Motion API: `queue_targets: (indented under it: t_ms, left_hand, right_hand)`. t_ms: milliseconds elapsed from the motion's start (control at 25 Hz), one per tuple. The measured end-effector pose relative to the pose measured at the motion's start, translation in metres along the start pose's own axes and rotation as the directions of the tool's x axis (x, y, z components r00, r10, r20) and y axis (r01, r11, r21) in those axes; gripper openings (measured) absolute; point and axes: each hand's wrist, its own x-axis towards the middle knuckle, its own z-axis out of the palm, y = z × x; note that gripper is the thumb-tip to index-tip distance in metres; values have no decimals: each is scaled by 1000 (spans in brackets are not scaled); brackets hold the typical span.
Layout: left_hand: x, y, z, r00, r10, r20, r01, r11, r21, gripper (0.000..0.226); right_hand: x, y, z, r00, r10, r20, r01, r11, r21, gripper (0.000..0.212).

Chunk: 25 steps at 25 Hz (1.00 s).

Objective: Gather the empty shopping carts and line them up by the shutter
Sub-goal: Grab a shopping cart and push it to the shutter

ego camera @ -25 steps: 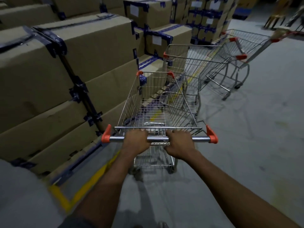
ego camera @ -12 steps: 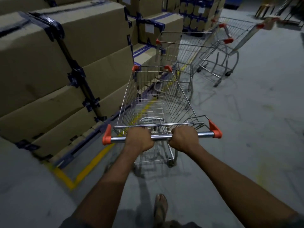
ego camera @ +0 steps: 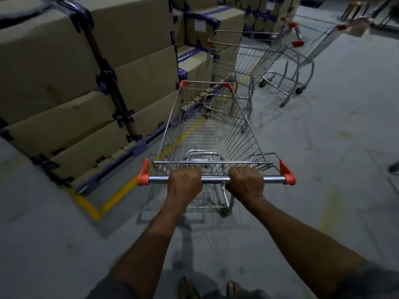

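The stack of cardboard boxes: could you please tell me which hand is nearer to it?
Left. The left hand grips the cart handle on the side toward the cardboard boxes; the right hand grips it farther along, away from them.

Stacked boxes [ego camera: 64, 83] are walling off the left; parked carts [ego camera: 248, 61] are blocking ahead; bare floor [ego camera: 334, 147] is lying open rightward.

sleeves [ego camera: 108, 290]: short, dark grey | forearms [ego camera: 164, 229]: bare | footwear: sandals [ego camera: 187, 288]
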Motion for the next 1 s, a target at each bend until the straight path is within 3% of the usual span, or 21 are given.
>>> queue_targets:
  t_ms: [120, 360, 520, 640, 1000]
  left_hand:
    - [-29, 16, -3, 994, 15, -109, -14, 1000, 4, 19]
    - [-87, 70, -16, 987, -127, -100, 126, 992, -14, 23]
    - [-142, 126, -21, 972, -135, -194, 151, 986, 67, 21]
    - [-181, 163, -30, 967, -169, -189, 193, 974, 117, 22]
    - [-311, 181, -60, 913, -325, -246, 362, 924, 124, 24]
  right_hand:
    - [-28, 1, -11, 999, -30, 38, 29, 999, 24, 27]
    - [-84, 24, -48, 971, -75, 226, 55, 994, 91, 29]
    - [-136, 51, -53, 975, -218, 36, 212, 970, 122, 16]
    - [-170, 66, -61, 944, -313, -100, 325, 935, 143, 12]
    - [-251, 11, -106, 861, -453, -232, 500, 837, 222, 19]
